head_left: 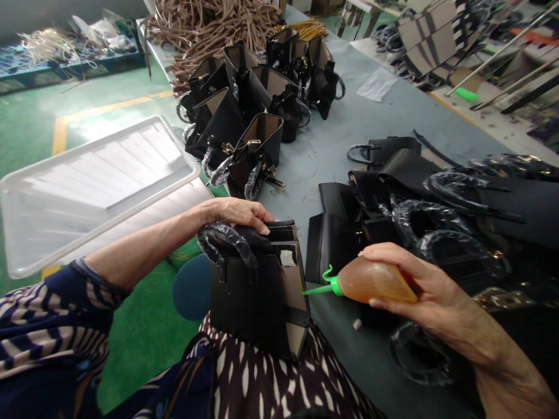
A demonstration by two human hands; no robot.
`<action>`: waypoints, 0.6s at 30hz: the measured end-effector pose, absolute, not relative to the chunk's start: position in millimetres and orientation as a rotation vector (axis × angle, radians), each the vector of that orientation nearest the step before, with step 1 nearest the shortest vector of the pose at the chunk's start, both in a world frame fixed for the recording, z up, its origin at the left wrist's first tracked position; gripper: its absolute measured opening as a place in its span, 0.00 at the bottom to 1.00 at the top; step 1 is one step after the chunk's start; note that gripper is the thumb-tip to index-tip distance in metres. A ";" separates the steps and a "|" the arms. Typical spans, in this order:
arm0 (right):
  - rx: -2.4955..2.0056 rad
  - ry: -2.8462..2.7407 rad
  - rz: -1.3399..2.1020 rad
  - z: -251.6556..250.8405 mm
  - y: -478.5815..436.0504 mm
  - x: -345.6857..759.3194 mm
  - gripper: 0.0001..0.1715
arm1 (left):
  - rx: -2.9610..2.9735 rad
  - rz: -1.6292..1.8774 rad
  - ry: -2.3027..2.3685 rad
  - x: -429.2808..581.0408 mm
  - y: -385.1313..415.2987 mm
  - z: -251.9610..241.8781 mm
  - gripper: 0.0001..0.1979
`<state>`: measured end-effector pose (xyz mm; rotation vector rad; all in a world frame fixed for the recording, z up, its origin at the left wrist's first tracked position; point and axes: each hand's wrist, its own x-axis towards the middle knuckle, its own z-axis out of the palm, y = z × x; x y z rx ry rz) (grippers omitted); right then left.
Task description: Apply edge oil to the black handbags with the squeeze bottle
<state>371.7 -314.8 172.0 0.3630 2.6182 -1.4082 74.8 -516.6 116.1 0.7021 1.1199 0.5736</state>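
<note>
A black handbag (pixel 257 302) rests upright on my lap against the table's edge, its handle wrapped in clear plastic. My left hand (pixel 236 212) lies over the top of the bag, fingers curled on its rim and handle. My right hand (pixel 419 285) is closed around an amber squeeze bottle (pixel 371 282) with a green nozzle. The nozzle tip touches the bag's side panel near its open edge.
More black handbags lie in a heap (pixel 458 203) at the right on the grey table (pixel 349 116). Another group stands upright (pixel 257 99) further back, in front of a pile of tan straps (pixel 209 29). A clear plastic tray (pixel 91 180) sits at the left over the green floor.
</note>
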 end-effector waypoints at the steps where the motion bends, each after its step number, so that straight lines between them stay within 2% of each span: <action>1: 0.353 2.616 -1.401 172.0 -315.2 371.9 0.26 | 0.705 0.573 1.120 74.7 -516.6 116.0 0.15; 18: 0.255 2.618 -1.313 167.6 -317.6 381.3 0.26 | 0.669 0.542 1.169 77.7 -514.5 121.3 0.15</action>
